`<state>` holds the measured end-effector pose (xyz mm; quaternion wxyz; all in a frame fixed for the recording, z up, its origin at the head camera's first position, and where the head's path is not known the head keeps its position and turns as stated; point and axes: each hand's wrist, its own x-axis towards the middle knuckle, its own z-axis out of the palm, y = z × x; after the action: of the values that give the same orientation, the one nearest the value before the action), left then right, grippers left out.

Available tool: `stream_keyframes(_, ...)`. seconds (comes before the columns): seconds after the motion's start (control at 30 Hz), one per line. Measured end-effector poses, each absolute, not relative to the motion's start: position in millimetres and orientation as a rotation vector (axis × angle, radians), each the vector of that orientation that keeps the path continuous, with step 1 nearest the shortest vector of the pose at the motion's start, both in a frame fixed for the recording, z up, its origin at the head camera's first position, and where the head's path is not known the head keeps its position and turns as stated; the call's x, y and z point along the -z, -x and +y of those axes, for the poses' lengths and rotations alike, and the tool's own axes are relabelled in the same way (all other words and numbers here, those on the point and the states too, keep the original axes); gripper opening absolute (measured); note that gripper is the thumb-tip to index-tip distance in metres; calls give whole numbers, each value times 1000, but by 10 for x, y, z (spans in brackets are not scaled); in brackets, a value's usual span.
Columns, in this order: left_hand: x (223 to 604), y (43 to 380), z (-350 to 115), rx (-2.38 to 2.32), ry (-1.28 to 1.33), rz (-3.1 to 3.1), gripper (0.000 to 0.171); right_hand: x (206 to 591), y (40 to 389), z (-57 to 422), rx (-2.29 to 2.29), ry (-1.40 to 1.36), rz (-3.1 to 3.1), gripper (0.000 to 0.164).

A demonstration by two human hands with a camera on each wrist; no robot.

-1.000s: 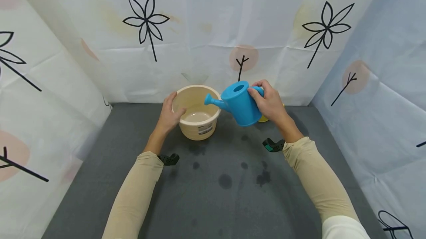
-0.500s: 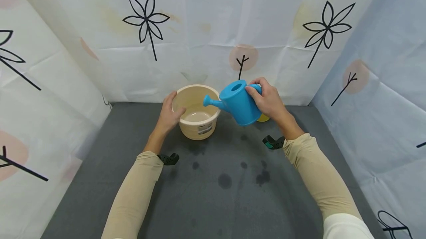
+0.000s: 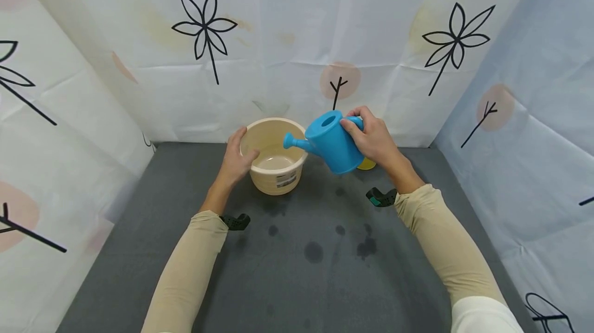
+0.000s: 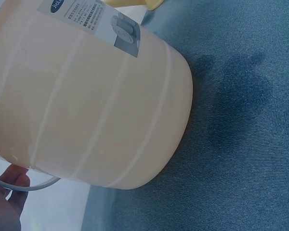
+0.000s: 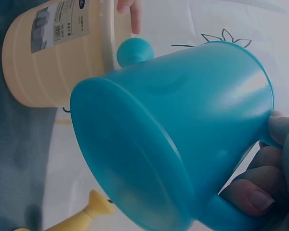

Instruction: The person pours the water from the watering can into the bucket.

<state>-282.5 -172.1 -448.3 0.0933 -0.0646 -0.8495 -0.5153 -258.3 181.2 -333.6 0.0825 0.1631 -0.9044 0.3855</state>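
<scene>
A cream plastic bucket [image 3: 271, 183] with a printed label stands upright at the back of the dark table. My left hand [image 3: 235, 160] grips its left rim, the thumb over the rim; in the left wrist view fingers [image 4: 20, 185] show by a thin grey bail handle. My right hand [image 3: 375, 139] holds a blue watering can [image 3: 341, 147] by its handle, tilted left, its spout head over the bucket's opening. No water shows leaving the spout. In the right wrist view the can's base [image 5: 130, 154] faces the camera and fingers [image 5: 253, 195] curl round the handle.
Behind the right hand, mostly hidden, stands a yellow object [image 3: 366, 164]; its spout-like part [image 5: 98, 204] shows in the right wrist view. Dark wet-looking spots [image 3: 314, 252] mark the grey tabletop [image 3: 287, 292]. Patterned white cloth [image 3: 278, 65] encloses the back and sides.
The right hand and the blue watering can have shifted slightly left and up. The left hand and the bucket hold their place.
</scene>
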Motion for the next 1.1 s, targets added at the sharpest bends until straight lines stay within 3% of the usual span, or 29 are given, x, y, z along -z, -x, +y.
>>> stream_keyframes(1.1,4499,2817,-1714,1524,190,-2535,78,3195,2636,1757,-1060,-555,-2766,37)
